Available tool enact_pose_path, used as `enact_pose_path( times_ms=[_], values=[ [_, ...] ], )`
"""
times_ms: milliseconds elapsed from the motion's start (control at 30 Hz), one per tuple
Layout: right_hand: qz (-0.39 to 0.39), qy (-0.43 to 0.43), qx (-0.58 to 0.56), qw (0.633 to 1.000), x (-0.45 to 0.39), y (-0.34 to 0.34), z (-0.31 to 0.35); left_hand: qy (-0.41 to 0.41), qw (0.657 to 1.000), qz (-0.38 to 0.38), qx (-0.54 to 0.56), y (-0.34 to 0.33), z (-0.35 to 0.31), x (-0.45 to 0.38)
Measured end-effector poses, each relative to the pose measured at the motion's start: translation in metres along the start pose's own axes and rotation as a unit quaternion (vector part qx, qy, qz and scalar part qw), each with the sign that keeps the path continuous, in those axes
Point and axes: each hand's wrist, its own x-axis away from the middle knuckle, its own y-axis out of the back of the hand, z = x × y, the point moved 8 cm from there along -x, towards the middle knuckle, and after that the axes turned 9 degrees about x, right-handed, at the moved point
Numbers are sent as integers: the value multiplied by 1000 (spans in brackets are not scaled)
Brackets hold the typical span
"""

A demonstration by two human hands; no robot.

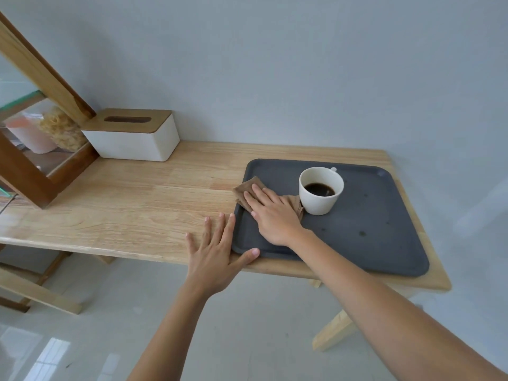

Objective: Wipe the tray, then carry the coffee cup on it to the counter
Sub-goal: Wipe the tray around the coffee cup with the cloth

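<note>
Head view: right hand (275,215) flat, pressing brown cloth (247,191) on dark tray (371,229); left hand (213,254) splayed, empty, bracing tray's left edge on desk (137,199). Coffee cup (320,191) upright, mid-tray, handle pointing away; tray's long axis runs left-right.

Coffee cup (321,190) on tray (371,229); tissue box (134,136) far left.

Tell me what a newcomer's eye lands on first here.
The white coffee cup, part full of dark coffee, stands out on the dark grey tray at the wooden table's right end. Beside it, the right hand presses a brown cloth flat on the tray, while the left hand braces the tray's near-left corner.
</note>
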Motion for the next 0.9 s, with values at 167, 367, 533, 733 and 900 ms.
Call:
enact_pose_path(
  times_ms=[167, 367, 533, 733, 900],
  values=[
    [24, 34, -20, 999, 42, 0, -1, -2, 1000, -8, 4, 2, 1, 0],
    [30, 67, -59, 996, 83, -2, -24, 5, 1000, -1, 5, 1, 3, 0],
    [21, 74, -74, 994, 112, 4, -58, 9, 1000, 7, 7, 1, 5, -1],
    [38, 67, -81, 994, 146, 7, -107, 12, 1000, 14, 11, 0, 7, -1],
    [40, 45, -88, 994, 164, 9, -144, 15, 1000, 21, 14, 1, 4, -1]
  ],
)
